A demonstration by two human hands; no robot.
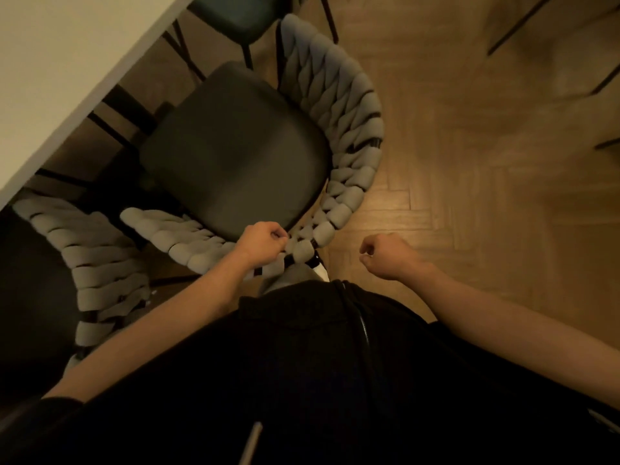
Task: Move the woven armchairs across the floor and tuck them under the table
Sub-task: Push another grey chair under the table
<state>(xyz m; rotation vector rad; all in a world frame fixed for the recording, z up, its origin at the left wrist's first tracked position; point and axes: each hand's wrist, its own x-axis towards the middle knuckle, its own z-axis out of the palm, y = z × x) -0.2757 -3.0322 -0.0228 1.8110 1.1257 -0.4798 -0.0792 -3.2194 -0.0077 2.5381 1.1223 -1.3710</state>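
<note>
- Left hand grasped the woven armchair at its near back rim.
- Right hand hung clenched, holding nothing, over the parquet floor.
- White table stood far left.

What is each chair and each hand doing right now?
Grey woven armchair with dark seat cushion: upright, seat only partly under the white table.
Second grey woven armchair: upright beside it, partly in view.
Left hand: fingers curled at the woven backrest.
Right hand: fingers curled, holding nothing.
</note>
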